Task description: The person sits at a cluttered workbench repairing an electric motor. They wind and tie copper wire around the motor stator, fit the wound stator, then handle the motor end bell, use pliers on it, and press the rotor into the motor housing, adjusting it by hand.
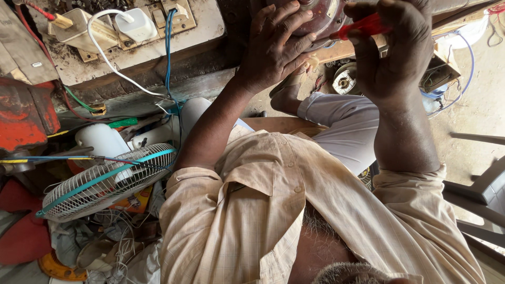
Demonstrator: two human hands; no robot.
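A white fan [105, 181] and tangled wires [118, 247] crowd the left; bare floor [478, 110] lies right.

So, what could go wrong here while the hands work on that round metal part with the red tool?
1. The red-handled tool in the right hand points toward the left hand; a slip might jab its fingers.
2. The round metal part seems supported only by that spread left hand, above the knee; it might drop onto the leg.
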